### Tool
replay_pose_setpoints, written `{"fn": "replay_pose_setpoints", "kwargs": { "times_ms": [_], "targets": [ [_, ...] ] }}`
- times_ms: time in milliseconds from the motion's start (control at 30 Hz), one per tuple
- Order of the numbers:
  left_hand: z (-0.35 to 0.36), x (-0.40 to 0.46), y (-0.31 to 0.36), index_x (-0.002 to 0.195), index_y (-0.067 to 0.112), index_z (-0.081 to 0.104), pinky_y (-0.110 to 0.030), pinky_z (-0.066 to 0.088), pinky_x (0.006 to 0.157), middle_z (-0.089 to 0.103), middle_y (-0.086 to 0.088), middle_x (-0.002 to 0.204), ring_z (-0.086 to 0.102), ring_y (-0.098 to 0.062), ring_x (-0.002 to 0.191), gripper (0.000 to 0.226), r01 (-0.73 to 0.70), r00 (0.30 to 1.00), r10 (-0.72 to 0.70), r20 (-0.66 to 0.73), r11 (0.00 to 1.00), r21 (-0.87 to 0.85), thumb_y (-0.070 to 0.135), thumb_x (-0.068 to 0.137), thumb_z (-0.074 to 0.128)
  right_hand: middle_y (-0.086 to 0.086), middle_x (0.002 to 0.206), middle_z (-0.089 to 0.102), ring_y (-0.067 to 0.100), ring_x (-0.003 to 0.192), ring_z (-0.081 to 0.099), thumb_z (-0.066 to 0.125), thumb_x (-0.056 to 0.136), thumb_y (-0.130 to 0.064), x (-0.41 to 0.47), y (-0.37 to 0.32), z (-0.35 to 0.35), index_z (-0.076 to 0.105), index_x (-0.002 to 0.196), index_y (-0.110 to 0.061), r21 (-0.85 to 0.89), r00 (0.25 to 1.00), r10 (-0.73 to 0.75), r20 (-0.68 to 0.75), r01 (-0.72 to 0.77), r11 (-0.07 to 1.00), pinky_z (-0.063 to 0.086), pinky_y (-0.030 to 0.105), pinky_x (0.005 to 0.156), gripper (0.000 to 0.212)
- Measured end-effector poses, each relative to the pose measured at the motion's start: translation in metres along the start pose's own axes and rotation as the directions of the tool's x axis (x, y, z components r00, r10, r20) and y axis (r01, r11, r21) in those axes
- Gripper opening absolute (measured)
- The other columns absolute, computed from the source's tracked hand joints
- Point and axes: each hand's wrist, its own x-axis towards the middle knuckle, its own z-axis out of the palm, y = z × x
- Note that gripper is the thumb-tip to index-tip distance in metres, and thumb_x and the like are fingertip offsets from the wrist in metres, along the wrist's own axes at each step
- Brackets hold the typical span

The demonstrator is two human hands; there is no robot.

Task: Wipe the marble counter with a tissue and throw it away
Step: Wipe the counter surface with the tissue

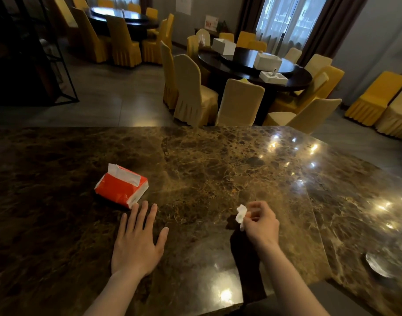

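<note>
A brown veined marble counter [206,160] fills the lower half of the view. A red tissue pack [121,187] lies on it at the left, a white sheet sticking out of its top. My left hand [137,242] rests flat on the marble just below the pack, fingers spread, holding nothing. My right hand [261,222] hovers a little above the counter to the right, its fingers pinched on a small crumpled white tissue [241,215].
A glass dish [377,265] sits near the counter's right edge. Beyond the far edge stand round dark dining tables [293,80] ringed by yellow-covered chairs [190,92], with white boxes [267,61] on one. A dark metal shelf frame [56,65] stands at the left.
</note>
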Motion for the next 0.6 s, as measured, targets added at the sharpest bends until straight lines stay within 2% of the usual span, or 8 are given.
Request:
{"fn": "replay_pose_setpoints", "kwargs": {
  "times_ms": [100,167,233,300,367,433,500,600],
  "targets": [
    [-0.002,0.0,0.0,0.163,0.027,-0.004,-0.045,-0.008,0.128,-0.013,0.0,0.172,-0.024,-0.018,0.154,0.083,-0.001,1.0,0.001,-0.002,1.0,-0.014,0.07,0.092,-0.003,0.001,0.082,0.072,0.021,0.081,0.071,0.063,0.083,0.001,0.019,0.002,-0.002,0.068,0.089,-0.031,0.013,0.996,0.087,0.023,-0.087,0.996,0.061,0.043,0.079,0.034],
    [-0.003,-0.001,0.001,0.163,0.027,-0.003,-0.045,-0.008,0.128,-0.012,0.0,0.172,-0.024,-0.019,0.154,0.081,-0.001,1.0,0.001,0.0,1.0,-0.008,0.069,0.094,0.0,0.003,0.091,0.073,0.027,0.093,0.069,0.063,0.08,0.004,0.019,0.002,0.005,0.076,0.087,-0.026,-0.164,0.998,0.043,0.047,-0.035,0.986,0.058,0.042,0.083,0.034],
    [-0.002,-0.001,0.0,0.163,0.027,-0.004,-0.045,-0.008,0.128,-0.012,0.0,0.172,-0.024,-0.019,0.154,0.08,-0.003,1.0,0.003,-0.001,1.0,-0.002,0.069,0.095,0.002,0.008,0.102,0.065,0.034,0.098,0.064,0.064,0.086,-0.002,0.012,0.002,0.014,0.081,0.093,-0.019,-0.356,0.998,-0.038,0.04,0.05,0.933,0.051,0.038,0.079,0.024],
    [-0.002,0.0,0.0,0.163,0.027,-0.004,-0.045,-0.009,0.128,-0.013,0.001,0.172,-0.025,-0.019,0.154,0.08,0.001,1.0,-0.001,-0.005,1.0,-0.007,0.069,0.095,0.002,0.008,0.101,0.054,0.037,0.092,0.061,0.064,0.09,-0.007,0.006,0.0,0.02,0.08,0.095,-0.015,-0.442,0.995,-0.078,0.057,0.096,0.892,0.049,0.04,0.076,0.019],
    [-0.001,0.001,0.0,0.163,0.028,-0.004,-0.045,-0.01,0.127,-0.013,0.001,0.172,-0.025,-0.018,0.154,0.079,-0.001,1.0,0.001,-0.009,1.0,-0.009,0.069,0.096,0.002,0.008,0.1,0.054,0.036,0.094,0.059,0.061,0.091,-0.006,0.002,-0.006,0.025,0.08,0.094,-0.013,-0.473,0.984,-0.139,0.109,0.174,0.863,0.051,0.042,0.079,0.02],
    [0.0,0.0,0.0,0.163,0.028,-0.004,-0.044,-0.012,0.127,-0.012,0.001,0.172,-0.025,-0.018,0.154,0.079,-0.005,1.0,0.005,-0.013,1.0,-0.001,0.069,0.095,-0.001,0.005,0.099,0.057,0.029,0.098,0.054,0.059,0.093,-0.01,-0.006,-0.014,0.035,0.08,0.095,-0.013,-0.443,0.941,-0.256,0.221,0.33,0.834,0.048,0.039,0.083,0.02],
    [0.001,0.0,0.0,0.163,0.028,-0.002,-0.044,-0.012,0.127,-0.01,0.001,0.172,-0.023,-0.018,0.155,0.082,-0.003,1.0,0.003,-0.026,1.0,0.003,0.07,0.093,-0.002,-0.001,0.098,0.06,0.021,0.096,0.049,0.059,0.096,-0.02,-0.024,-0.023,0.048,0.078,0.096,-0.018,-0.391,0.86,-0.389,0.33,0.5,0.773,0.046,0.033,0.084,0.019],
    [0.003,0.0,-0.002,0.163,0.029,-0.002,-0.045,-0.011,0.127,-0.01,0.001,0.172,-0.023,-0.019,0.155,0.082,-0.003,1.0,0.003,-0.023,1.0,0.006,0.072,0.093,-0.003,-0.009,0.096,0.064,0.016,0.092,0.046,0.064,0.094,-0.022,-0.043,-0.022,0.059,0.077,0.094,-0.023,-0.336,0.754,-0.517,0.405,0.649,0.683,0.044,0.027,0.075,0.013]
  ]
}}
